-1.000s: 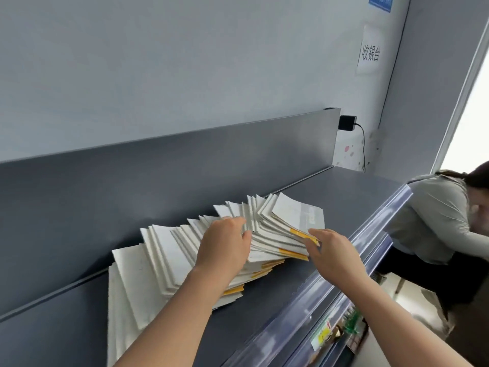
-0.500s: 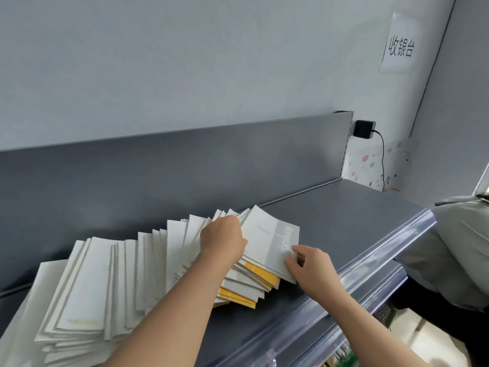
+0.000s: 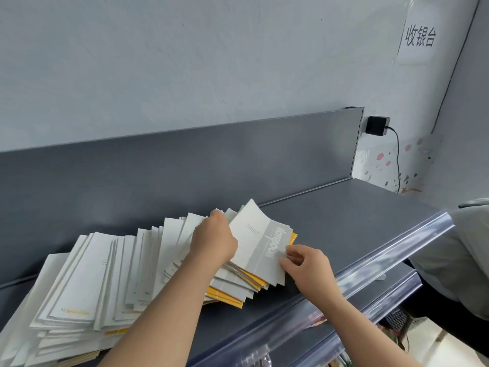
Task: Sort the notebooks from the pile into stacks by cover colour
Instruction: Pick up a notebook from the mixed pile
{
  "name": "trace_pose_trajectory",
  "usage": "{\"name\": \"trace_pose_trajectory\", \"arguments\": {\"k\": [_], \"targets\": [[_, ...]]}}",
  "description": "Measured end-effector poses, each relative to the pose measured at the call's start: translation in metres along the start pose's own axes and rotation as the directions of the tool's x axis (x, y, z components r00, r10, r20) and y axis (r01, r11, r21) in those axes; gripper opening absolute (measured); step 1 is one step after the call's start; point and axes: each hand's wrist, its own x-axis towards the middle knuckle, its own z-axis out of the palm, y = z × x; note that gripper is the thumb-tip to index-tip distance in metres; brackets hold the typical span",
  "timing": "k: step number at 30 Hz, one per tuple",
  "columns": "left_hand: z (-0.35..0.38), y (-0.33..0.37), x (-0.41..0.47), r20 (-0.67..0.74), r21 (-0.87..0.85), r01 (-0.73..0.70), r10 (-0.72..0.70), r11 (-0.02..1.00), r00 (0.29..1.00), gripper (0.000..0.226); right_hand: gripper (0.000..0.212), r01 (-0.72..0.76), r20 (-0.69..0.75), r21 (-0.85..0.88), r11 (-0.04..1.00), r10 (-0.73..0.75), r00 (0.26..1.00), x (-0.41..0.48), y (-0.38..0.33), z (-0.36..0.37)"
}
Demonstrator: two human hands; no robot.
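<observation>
A fanned pile of thin notebooks [image 3: 111,282] lies across the dark grey shelf [image 3: 357,223]. Most covers are white; a few yellow ones [image 3: 227,296] show at the lower right edge. My left hand [image 3: 213,241] rests on the pile with fingers curled over the notebook edges. My right hand [image 3: 307,266] pinches the near corner of the top white notebook with a grey band [image 3: 260,239], which is lifted and curved upward off the pile.
The shelf has a grey back panel [image 3: 185,165] and a clear plastic front strip [image 3: 397,250]. A black adapter with a cable [image 3: 377,125] is plugged in on the wall at right. Another person's grey sleeve [image 3: 465,250] is at the right edge.
The top white notebook has been raised and bent upward by my right hand. My view has shifted left, showing more of the pile.
</observation>
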Motion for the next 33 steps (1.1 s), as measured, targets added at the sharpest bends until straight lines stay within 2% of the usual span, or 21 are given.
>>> {"name": "trace_pose_trajectory", "arguments": {"k": [4,7,10,13,16,20,22,25,33], "targets": [[0.006,-0.001,-0.001,0.08,-0.062,0.055,-0.05,0.997,0.996,0.041,0.031,0.023,0.016,-0.008,1.0,-0.023,1.0,-0.003,0.001,0.001],[0.006,-0.007,-0.003,0.071,-0.123,0.052,-0.043,0.991,0.997,0.026,0.028,0.033,0.016,-0.011,0.999,-0.033,0.999,-0.002,0.001,-0.002],[0.004,-0.017,-0.008,0.007,-0.271,0.02,-0.019,0.963,1.0,0.012,0.032,0.038,0.012,-0.002,0.999,-0.038,0.999,0.0,-0.001,-0.003],[0.003,-0.028,-0.016,-0.038,-0.486,0.011,-0.034,0.874,0.999,0.019,0.03,0.056,0.029,0.001,0.998,-0.056,0.998,0.001,-0.01,-0.002],[-0.002,-0.041,-0.026,-0.082,-0.629,0.017,-0.088,0.777,0.993,0.019,0.009,0.113,0.051,0.042,0.993,-0.115,0.992,0.0,-0.028,0.004],[-0.014,-0.059,-0.039,-0.113,-0.759,0.038,-0.189,0.65,0.975,0.022,0.011,0.17,0.119,0.149,0.974,-0.189,0.975,-0.005,-0.053,0.022],[-0.024,-0.068,-0.047,-0.14,-0.768,0.04,-0.229,0.639,0.963,0.022,0.015,0.2,0.133,0.174,0.964,-0.224,0.965,-0.008,-0.065,0.032],[-0.04,-0.087,-0.061,-0.188,-0.725,0.044,-0.259,0.687,0.947,0.026,0.017,0.259,0.147,0.21,0.943,-0.293,0.945,-0.015,-0.087,0.048],[-0.085,-0.165,-0.107,-0.206,-0.667,0.072,-0.276,0.742,0.939,0.054,0.021,0.376,0.224,0.275,0.885,-0.439,0.87,-0.058,-0.152,0.104]]}}
